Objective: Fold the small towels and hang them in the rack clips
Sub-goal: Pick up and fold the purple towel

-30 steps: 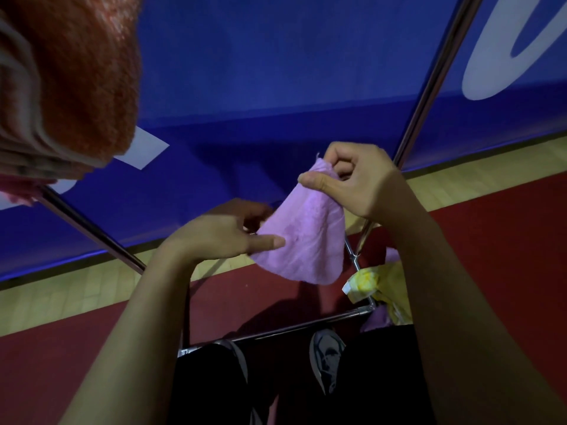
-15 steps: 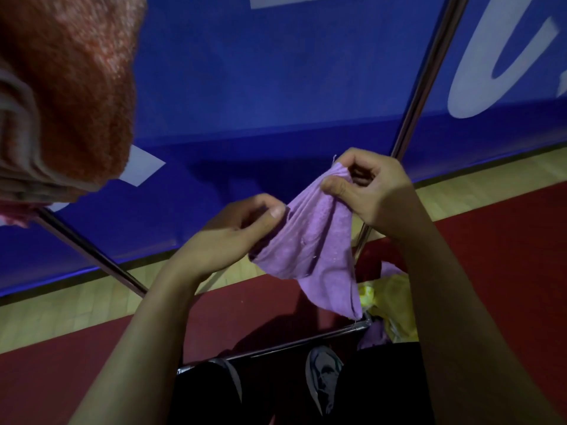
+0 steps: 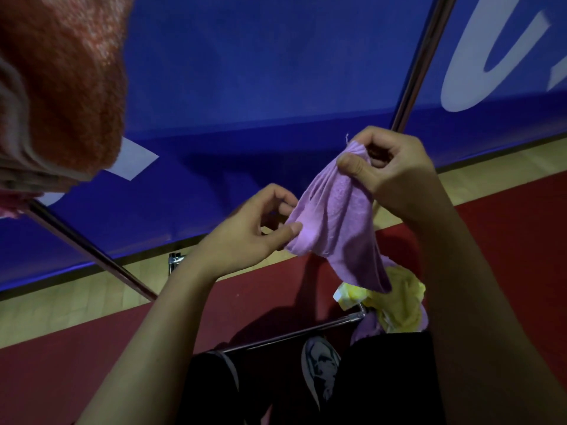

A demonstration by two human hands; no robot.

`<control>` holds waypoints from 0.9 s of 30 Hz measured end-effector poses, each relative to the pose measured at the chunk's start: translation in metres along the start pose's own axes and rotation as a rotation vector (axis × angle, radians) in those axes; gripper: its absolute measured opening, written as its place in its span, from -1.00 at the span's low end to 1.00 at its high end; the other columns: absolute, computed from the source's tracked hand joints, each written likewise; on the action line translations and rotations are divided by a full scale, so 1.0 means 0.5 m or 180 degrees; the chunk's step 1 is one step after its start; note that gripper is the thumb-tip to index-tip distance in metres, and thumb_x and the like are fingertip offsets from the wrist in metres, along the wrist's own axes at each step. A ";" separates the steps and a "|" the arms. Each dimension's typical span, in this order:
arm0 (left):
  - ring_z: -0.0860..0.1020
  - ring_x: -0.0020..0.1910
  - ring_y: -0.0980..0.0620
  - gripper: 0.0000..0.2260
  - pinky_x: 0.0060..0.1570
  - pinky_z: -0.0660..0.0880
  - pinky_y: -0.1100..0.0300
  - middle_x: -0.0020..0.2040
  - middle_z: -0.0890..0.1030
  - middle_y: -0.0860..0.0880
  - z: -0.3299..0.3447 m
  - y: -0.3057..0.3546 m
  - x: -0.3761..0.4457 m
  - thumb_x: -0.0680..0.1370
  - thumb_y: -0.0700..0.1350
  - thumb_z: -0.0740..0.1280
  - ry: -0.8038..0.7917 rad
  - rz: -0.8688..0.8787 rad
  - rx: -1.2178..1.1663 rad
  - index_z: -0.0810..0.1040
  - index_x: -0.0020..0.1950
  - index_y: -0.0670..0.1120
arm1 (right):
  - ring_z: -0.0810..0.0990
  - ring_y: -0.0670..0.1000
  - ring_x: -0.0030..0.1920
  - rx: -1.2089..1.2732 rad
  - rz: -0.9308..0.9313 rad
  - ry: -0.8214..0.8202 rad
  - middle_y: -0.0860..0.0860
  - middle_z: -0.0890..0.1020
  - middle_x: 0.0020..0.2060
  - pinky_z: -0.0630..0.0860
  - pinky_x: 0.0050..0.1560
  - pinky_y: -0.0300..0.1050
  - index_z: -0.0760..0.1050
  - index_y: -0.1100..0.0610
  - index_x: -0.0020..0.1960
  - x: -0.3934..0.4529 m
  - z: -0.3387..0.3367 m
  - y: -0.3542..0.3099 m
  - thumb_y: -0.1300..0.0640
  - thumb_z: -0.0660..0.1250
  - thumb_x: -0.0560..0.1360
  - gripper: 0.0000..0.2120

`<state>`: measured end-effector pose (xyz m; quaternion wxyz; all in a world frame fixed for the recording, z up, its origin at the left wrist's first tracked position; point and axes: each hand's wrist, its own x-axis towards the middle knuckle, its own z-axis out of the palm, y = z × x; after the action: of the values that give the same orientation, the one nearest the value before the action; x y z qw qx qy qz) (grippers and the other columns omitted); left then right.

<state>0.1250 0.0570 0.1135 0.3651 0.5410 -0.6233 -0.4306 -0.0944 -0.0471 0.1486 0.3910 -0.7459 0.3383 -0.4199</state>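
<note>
orange towel: a fuzzy orange-red terry towel (image 3: 61, 87) fills the top-left corner, hanging over a pale folded layer, super close to the camera
rack pole: a slanted shiny metal rack pole (image 3: 92, 256) runs down from under it, in front of the blue banner wall with white lettering (image 3: 260, 87)
left hand: the left hand (image 3: 245, 234) pinches the lower-left edge of the cloth between thumb and fingertips, other fingers curled loosely
purple towel: the small lilac-purple soft cloth towel (image 3: 334, 222) is up in the air between both hands, bunched and wrinkly, its tail drooping down toward the right, not clipped to anything
right hand: the right hand (image 3: 395, 170) has the top corner pinched tight, thumb pressed on the fabric, fingers curled in
yellow towel: a crumpled pale yellow cloth (image 3: 395, 302) sits below the purple tail, at the end of a low horizontal chrome bar (image 3: 291, 334)
floor: dark red mat (image 3: 506, 240) with a wood strip along the wall
</note>
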 end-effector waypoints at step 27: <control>0.59 -0.31 -0.09 -0.91 -0.30 0.53 0.08 -0.28 0.63 -0.05 0.049 0.016 0.008 0.62 -0.08 0.32 0.0921 0.0212 0.0691 0.57 -0.06 -0.05 | 0.57 0.19 -0.25 -0.0263 -0.0091 -0.0306 0.13 0.64 -0.30 0.52 -0.24 0.08 0.62 0.12 -0.13 -0.007 0.011 -0.028 -0.07 0.52 0.44 -0.75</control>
<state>0.0988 0.0568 0.1119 0.4046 0.6127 -0.6246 -0.2661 -0.0884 -0.0362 0.1576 0.3696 -0.7855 0.3255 -0.3748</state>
